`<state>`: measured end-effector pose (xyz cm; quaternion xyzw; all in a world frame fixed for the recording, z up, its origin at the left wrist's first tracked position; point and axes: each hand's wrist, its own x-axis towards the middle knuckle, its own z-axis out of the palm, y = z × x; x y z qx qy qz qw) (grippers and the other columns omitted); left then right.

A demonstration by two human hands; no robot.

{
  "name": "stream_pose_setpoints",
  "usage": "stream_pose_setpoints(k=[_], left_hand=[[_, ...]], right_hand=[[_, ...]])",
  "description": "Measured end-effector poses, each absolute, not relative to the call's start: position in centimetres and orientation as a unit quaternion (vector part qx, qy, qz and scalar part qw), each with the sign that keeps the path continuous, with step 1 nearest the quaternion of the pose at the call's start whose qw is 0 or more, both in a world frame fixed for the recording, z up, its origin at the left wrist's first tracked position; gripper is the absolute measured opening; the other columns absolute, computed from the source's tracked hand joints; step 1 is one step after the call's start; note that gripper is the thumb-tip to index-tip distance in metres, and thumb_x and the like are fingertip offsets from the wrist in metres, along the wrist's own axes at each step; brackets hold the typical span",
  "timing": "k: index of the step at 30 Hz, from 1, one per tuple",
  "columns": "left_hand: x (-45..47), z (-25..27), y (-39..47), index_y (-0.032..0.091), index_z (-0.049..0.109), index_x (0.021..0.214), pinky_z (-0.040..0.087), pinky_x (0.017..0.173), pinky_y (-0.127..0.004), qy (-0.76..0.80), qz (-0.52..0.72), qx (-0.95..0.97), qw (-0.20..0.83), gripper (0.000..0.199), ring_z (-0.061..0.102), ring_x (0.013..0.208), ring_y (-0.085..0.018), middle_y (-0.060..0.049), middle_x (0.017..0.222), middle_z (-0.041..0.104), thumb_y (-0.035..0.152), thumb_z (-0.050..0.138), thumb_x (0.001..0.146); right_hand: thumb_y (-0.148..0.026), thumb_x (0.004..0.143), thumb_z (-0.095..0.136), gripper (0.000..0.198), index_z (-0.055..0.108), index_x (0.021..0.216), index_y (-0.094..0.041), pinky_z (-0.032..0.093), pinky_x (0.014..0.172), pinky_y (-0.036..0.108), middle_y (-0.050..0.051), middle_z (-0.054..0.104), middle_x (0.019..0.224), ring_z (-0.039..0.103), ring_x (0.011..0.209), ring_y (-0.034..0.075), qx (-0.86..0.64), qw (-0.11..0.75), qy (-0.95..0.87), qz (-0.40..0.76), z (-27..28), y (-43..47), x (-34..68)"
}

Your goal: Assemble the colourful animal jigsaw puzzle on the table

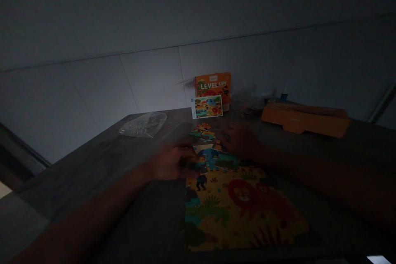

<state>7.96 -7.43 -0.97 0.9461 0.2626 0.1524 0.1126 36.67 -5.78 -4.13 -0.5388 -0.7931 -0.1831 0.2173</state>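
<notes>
A partly assembled jigsaw puzzle (216, 202) with a lion, a crocodile and an elephant lies flat on the table in front of me. At its upper left edge is my left hand (173, 161), thumb and fingers curled around a small puzzle piece (201, 166). My right hand (239, 140) hovers at the upper right edge, palm down and blurred; its fingertips are near a light-coloured piece (218, 145), and I cannot make out whether they grip it. Just beyond the hands sit several loose puzzle pieces (203, 133).
Against the wall stands an orange puzzle box (213, 80), with a picture card (208, 107) leaning before it. To the left is a clear plastic bag (144, 125). At the right lies an orange box part (305, 119), with a small bottle (284, 95) behind it. The lighting is dim.
</notes>
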Motion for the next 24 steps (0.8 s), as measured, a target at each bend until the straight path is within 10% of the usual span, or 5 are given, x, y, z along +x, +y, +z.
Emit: stream_pose_setpoints(k=[24], left_hand=[[8.08, -1.64, -6.87, 0.020, 0.073, 0.108, 0.048, 0.071, -0.024, 0.263, 0.148, 0.940, 0.158, 0.034, 0.061, 0.085, -0.017, -0.005, 0.103, 0.064, 0.048, 0.073, 0.090]], right_hand=[[-0.022, 0.095, 0.053, 0.029, 0.075, 0.077, -0.015, 0.036, 0.066, 0.032, 0.011, 0.072, 0.079, 0.062, 0.071, 0.021, -0.543, 0.181, -0.805, -0.155, -3.49, -6.18, 36.26]])
